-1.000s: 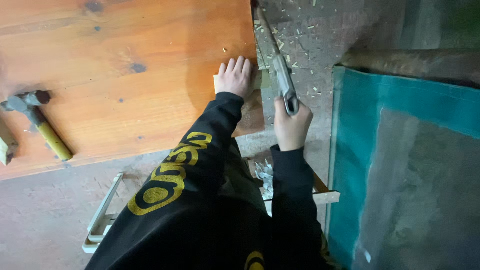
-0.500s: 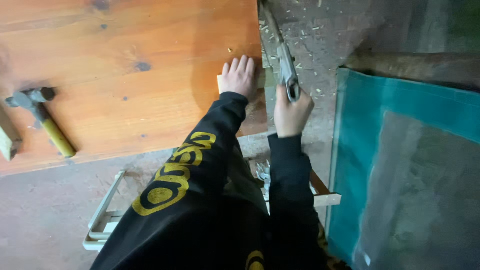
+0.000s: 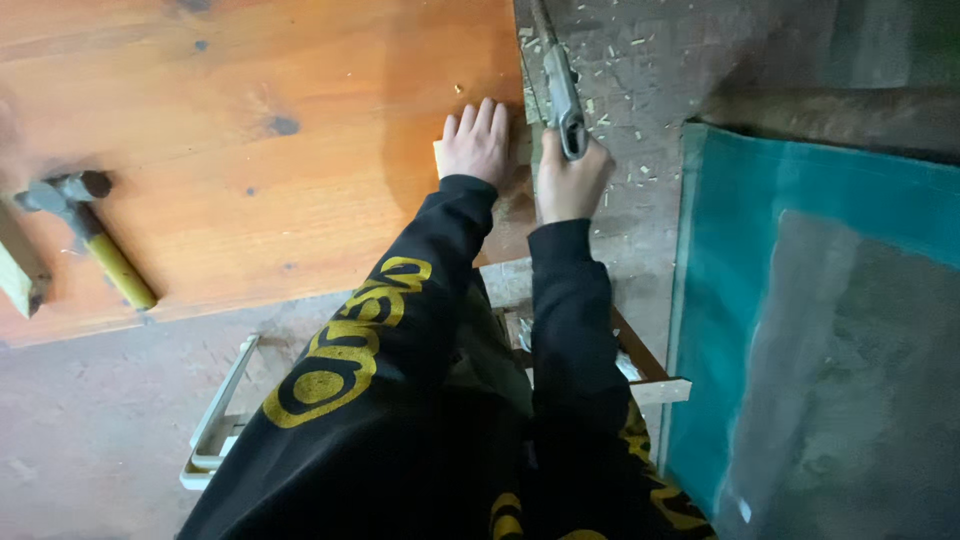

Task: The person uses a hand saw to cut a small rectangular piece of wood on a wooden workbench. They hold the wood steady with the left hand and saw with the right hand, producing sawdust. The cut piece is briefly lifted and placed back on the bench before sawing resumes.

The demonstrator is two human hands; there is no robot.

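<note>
A: Notes from the bench. The left hand [image 3: 478, 145] lies flat, fingers together and stretched, pressing a small pale wood block [image 3: 443, 158] against the orange tabletop [image 3: 250, 90] right at its corner. Palm down, nothing gripped; it works as a clamp so the piece cannot slide.

B: And the other hand?

A: The right hand [image 3: 568, 183] is wrapped shut round the handle of a hand saw [image 3: 560, 85]. The blade runs away from the person, along the table's edge, just beside the held block. Keeping the block at the edge lets the blade hang clear of the tabletop, I'd judge.

B: Where does the blade meet the wood?

A: Cannot tell; the hands and the table's edge hide that spot. Pale chips [image 3: 620, 60] lie scattered on the grey floor beside the saw, thickest by the blade.

B: Anything else about?

A: A hammer [image 3: 95, 235] with a yellow handle lies on the tabletop far to the left, well apart from both hands. A wooden offcut [image 3: 20, 275] sits near it at the picture's edge. A teal sheet [image 3: 800, 300] stands to the right. A light-coloured frame [image 3: 220, 410] rests on the floor below the black sleeve with yellow lettering [image 3: 350, 350].
</note>
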